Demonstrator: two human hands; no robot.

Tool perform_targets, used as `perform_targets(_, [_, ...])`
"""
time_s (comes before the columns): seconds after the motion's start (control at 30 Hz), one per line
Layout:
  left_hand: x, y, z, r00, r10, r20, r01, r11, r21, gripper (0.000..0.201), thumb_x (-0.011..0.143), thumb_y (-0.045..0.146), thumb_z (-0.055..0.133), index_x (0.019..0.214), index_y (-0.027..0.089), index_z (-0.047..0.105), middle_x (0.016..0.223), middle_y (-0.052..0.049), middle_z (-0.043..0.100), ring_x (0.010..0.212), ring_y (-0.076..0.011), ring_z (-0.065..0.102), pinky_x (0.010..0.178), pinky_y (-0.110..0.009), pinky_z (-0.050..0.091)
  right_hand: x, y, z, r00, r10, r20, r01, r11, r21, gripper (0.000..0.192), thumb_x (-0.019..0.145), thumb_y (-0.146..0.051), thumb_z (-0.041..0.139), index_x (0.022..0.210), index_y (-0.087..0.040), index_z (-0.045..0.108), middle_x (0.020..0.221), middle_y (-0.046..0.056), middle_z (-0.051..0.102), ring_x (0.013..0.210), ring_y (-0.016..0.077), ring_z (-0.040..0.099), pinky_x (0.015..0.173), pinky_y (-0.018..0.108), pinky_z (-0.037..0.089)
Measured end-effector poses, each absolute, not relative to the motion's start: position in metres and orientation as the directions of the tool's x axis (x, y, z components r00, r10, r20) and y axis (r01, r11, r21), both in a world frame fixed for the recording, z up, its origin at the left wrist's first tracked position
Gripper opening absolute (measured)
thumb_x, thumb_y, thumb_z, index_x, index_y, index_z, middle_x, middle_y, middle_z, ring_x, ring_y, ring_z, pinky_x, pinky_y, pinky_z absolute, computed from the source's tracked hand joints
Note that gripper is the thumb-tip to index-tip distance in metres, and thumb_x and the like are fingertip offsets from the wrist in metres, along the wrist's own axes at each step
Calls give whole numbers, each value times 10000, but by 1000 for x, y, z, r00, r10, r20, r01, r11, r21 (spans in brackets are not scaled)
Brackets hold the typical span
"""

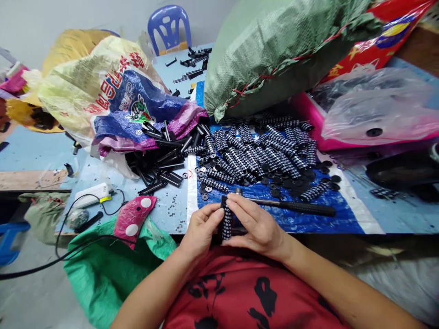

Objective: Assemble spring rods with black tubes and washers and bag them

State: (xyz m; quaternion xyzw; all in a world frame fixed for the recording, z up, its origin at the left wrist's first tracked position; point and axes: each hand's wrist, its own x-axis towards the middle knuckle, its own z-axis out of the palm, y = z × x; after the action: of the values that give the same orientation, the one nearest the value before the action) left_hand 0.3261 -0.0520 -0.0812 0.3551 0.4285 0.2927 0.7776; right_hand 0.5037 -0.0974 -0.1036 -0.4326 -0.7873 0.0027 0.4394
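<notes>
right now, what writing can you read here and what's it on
Woven sack: large red characters and a blue-green logo, too creased and tilted to read.
Red bag: yellow characters, too blurred to read.
Ribbed grip in both hands: white marks are a pattern, not text.
Nothing else carries legible writing.

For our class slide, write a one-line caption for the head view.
Both hands, left hand and right hand, hold a studded black tube above a cluttered table.
</notes>
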Motion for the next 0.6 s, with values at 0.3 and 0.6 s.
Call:
perform_targets(0.3, [277, -34, -86, 276, 950, -148, 261, 74, 962, 337, 878, 477, 749, 1052, 192, 705, 933, -68, 718, 803, -184, 660, 765, -306, 508, 559, -113, -125, -77, 830, 553, 923, 269, -274, 404, 982, -303, 657, 1349, -139, 618, 1202, 157, 698, 1146, 312, 648, 995, 477, 522])
perform_targets(0.6, [270, 8, -98, 443, 876, -192, 693, -199, 693, 336, 809, 482, 786, 964, 186, 753, 837, -46, 674, 744, -176, 577, 697, -289, 393, 544, -118, -118, -105, 820, 563, 911, 306, -275, 217, 1017, -161, 579, 1221, -98, 614, 946, 81, 683, 798, 182, 630, 764, 325, 484])
